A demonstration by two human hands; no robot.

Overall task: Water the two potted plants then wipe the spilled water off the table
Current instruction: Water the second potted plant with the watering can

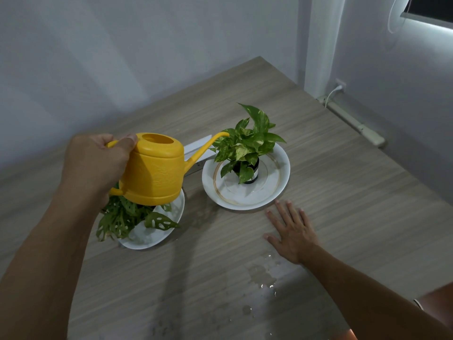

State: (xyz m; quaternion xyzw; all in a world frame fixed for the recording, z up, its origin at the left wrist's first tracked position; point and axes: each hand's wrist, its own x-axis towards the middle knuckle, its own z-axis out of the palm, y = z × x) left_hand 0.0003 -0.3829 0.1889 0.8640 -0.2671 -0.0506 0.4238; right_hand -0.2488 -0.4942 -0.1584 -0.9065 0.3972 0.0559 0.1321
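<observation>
Above the near plant [127,217] we grip a yellow watering can [154,170] in our left hand [95,165], spout at the far plant [247,146]; our right hand [291,231] lies spread flat on the worktop [343,182] beside spilled water [262,276].

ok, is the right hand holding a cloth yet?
No, the right hand lies flat and empty on the table, beside the spilled water; no cloth is in view.

place: home room, likely a spare room or study | evidence: wood-grain table [331,182] in a corner of plain white walls [122,57] | two houseplants on plates [282,175] | wall outlet [341,85] with white cable plugged in | window [431,8] with blind cord, top right
</observation>
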